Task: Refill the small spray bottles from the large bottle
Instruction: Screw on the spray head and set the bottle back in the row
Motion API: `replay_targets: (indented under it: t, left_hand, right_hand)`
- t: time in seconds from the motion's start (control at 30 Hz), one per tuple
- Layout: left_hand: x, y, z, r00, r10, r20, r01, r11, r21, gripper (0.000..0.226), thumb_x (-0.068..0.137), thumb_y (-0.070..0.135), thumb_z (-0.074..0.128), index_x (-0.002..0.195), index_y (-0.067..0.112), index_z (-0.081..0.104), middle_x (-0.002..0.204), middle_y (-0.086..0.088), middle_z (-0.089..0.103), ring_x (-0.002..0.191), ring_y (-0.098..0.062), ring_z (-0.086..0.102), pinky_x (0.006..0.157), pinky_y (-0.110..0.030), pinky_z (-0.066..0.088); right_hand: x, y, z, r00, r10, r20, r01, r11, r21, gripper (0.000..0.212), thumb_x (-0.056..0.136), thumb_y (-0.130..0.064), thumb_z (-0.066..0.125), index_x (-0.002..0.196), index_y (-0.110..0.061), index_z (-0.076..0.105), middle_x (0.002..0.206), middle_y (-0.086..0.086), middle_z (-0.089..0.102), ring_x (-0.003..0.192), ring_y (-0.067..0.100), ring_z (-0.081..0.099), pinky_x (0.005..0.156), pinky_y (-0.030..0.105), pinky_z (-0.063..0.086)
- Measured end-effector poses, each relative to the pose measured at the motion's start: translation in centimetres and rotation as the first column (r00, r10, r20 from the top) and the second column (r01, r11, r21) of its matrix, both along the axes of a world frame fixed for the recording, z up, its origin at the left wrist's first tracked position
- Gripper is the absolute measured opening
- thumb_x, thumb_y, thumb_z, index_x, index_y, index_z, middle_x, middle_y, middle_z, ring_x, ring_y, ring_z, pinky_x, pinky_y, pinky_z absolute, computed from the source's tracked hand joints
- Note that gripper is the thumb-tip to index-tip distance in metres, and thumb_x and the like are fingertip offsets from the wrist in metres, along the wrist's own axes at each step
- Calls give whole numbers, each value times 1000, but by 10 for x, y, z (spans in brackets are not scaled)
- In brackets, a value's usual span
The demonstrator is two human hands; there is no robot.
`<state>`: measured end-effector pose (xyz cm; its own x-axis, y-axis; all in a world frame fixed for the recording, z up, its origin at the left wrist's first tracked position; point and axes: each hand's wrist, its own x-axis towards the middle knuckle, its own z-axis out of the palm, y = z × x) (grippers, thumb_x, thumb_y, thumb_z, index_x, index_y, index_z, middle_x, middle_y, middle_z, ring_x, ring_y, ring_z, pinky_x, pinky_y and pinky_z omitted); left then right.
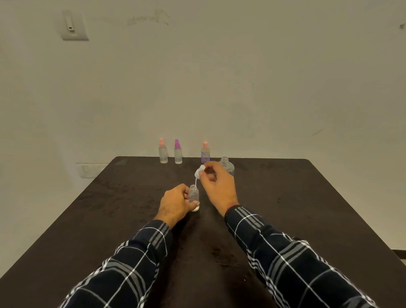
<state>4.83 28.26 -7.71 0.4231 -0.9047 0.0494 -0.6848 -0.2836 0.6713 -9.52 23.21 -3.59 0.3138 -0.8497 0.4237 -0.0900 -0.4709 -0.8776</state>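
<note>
A small clear spray bottle (193, 195) stands uncapped on the dark table (287, 203), and my left hand (176, 204) grips it around the body. My right hand (218, 185) pinches its white spray head (199, 172) just above and to the right of the neck, with the thin dip tube hanging toward the opening. The large clear bottle (227, 165) stands open-necked behind my right hand, partly hidden by it. Three capped small bottles stand at the table's far edge: a pink-capped one (163, 152), a magenta-capped one (178, 153) and a pink-capped one with a purple label (205, 152).
A plain wall rises right behind the table's far edge. A wall switch plate (74, 26) sits high on the left and a socket (89, 170) low beside the table. My plaid sleeves cover the near middle of the table.
</note>
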Motion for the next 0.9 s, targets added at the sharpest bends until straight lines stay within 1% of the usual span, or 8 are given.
replay_targets:
  t: [0.2, 0.37, 0.53, 0.6, 0.7, 0.77, 0.87, 0.9]
  left_hand:
    - [0, -1, -1, 1000, -2, -9, 2, 1000, 13, 28, 82, 32, 82, 93, 30, 57, 90, 10, 64, 82, -4, 59, 73, -25, 47]
    - [1, -1, -1, 1000, -2, 9, 2, 1000, 8, 27, 82, 32, 82, 89, 32, 55, 88, 10, 63, 80, -4, 58, 64, -22, 42]
    - [1, -2, -3, 1000, -6, 9, 6, 1000, 7, 27, 82, 31, 82, 90, 32, 56, 89, 10, 64, 82, -6, 60, 74, -28, 50]
    - [2, -2, -3, 1000, -7, 13, 7, 1000, 2, 28, 81, 32, 83, 89, 32, 56, 88, 10, 64, 81, -6, 60, 76, -30, 51]
    - [3, -4, -4, 1000, -9, 4, 9, 1000, 11, 29, 81, 32, 83, 89, 33, 55, 89, 10, 64, 83, -6, 60, 76, -28, 50]
    - [2, -4, -4, 1000, -7, 11, 7, 1000, 18, 30, 81, 32, 83, 89, 34, 54, 91, 10, 64, 84, -6, 59, 75, -27, 49]
    - [2, -5, -3, 999, -2, 44, 1, 1000, 21, 33, 80, 35, 83, 88, 34, 52, 90, 11, 62, 82, -5, 58, 74, -26, 47]
    - [2, -5, -3, 999, 1, 52, -2, 1000, 23, 33, 80, 35, 84, 87, 34, 52, 90, 11, 61, 82, -5, 58, 75, -28, 48]
  right_hand:
    - [7, -2, -24, 977, 58, -207, -45, 997, 66, 13, 96, -30, 61, 109, -27, 63, 99, -10, 68, 93, 2, 63, 86, 21, 53]
    - [14, -8, -17, 930, 23, -367, -11, 999, 34, 16, 97, -31, 60, 112, -26, 62, 97, -10, 63, 91, 7, 60, 81, 19, 47]
    - [17, -10, -19, 923, 6, -386, 11, 999, 43, 9, 96, -31, 61, 105, -30, 59, 86, -13, 60, 83, 7, 59, 72, 13, 46]
    - [16, -12, -20, 917, 27, -398, -12, 999, 38, 19, 96, -29, 61, 115, -30, 60, 93, -12, 62, 88, 6, 59, 81, 19, 50]
    - [16, -17, -16, 886, 86, -455, -73, 996, 47, 30, 98, -27, 59, 127, -25, 63, 116, -6, 67, 102, 7, 57, 91, 23, 45]
    - [16, -20, -13, 875, 97, -475, -77, 995, 62, 26, 96, -28, 62, 120, -22, 66, 114, -4, 68, 103, 10, 59, 92, 24, 46]
    - [20, -18, -15, 884, 9, -468, 15, 999, 48, 12, 90, -35, 69, 96, -27, 63, 88, -10, 63, 85, 9, 60, 85, 29, 54]
    - [21, -16, -16, 883, -25, -468, 51, 998, 43, 16, 87, -39, 71, 88, -28, 59, 81, -10, 62, 79, 10, 60, 80, 30, 56]
